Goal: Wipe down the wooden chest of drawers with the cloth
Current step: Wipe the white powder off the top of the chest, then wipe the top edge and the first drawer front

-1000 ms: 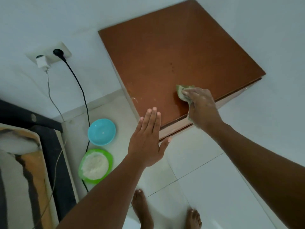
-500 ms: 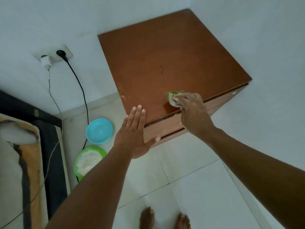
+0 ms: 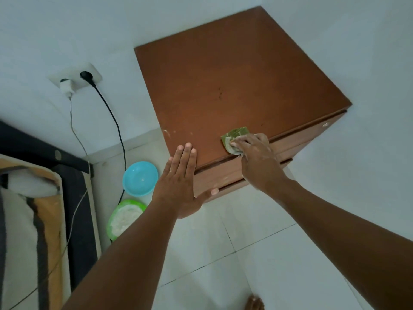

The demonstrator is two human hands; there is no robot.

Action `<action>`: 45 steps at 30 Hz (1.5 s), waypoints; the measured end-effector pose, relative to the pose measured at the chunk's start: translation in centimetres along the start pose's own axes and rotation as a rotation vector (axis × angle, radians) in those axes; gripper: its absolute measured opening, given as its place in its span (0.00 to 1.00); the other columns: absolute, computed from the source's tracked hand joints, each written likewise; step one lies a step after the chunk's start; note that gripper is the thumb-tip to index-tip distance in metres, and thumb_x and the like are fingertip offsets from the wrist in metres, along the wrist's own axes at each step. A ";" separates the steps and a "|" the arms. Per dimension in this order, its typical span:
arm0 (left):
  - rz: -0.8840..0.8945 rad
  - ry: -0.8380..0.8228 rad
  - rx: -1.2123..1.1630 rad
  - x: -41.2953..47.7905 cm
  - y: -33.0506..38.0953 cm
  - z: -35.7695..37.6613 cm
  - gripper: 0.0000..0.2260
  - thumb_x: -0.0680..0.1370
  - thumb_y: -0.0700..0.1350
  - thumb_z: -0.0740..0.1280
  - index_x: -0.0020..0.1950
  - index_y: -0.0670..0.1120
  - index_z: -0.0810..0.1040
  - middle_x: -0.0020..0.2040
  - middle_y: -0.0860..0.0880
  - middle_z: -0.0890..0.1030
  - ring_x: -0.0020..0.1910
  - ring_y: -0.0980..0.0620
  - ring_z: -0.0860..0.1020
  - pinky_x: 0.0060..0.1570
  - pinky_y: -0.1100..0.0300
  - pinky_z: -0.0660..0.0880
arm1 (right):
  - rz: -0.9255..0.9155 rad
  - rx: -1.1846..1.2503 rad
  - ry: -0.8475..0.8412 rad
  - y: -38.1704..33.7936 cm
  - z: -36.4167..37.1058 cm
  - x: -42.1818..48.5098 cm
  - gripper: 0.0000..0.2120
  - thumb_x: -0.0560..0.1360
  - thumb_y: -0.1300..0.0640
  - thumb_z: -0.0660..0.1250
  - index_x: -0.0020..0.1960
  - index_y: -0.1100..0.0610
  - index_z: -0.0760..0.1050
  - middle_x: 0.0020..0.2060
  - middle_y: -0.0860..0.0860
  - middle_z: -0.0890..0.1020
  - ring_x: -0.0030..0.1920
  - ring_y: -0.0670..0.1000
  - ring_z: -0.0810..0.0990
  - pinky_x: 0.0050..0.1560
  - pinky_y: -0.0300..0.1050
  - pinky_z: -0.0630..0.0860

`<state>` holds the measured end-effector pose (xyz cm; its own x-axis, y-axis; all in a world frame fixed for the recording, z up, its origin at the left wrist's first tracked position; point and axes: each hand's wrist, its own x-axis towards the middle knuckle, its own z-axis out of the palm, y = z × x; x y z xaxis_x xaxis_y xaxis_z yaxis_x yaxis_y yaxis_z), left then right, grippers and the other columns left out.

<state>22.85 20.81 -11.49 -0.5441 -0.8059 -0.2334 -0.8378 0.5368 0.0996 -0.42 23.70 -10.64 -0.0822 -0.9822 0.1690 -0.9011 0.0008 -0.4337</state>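
At the lower centre of the frame, the left hand (image 3: 178,186) is stretching forward, its grip released and fingers straight, over the near front corner of the brown wooden chest of drawers (image 3: 234,86). Right of centre, the right hand (image 3: 257,157) is grasping the folded green cloth (image 3: 233,138) and pressing it on the chest's top, at the front edge.

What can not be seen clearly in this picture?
All head view:
- Most of the cloth: the right hand covers it.
- Chest lower drawers: hidden by the steep angle and both hands.
- Left hand contact with the chest: unclear.
- Foot: cut off by the bottom edge.
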 end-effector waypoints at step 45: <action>0.086 0.903 0.027 3.0 -0.7 8.2 0.44 0.75 0.77 0.41 0.80 0.47 0.60 0.80 0.46 0.62 0.81 0.45 0.52 0.78 0.42 0.57 | -0.168 0.098 0.945 0.4 11.8 -2.7 0.15 0.77 0.60 0.59 0.53 0.53 0.85 0.46 0.46 0.81 0.50 0.51 0.72 0.50 0.38 0.70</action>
<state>22.13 20.05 -20.22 -0.4422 -0.6458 0.6224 -0.7978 0.6003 0.0561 4.45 24.14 -21.70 -0.3028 -0.4108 0.8600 -0.8964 -0.1838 -0.4034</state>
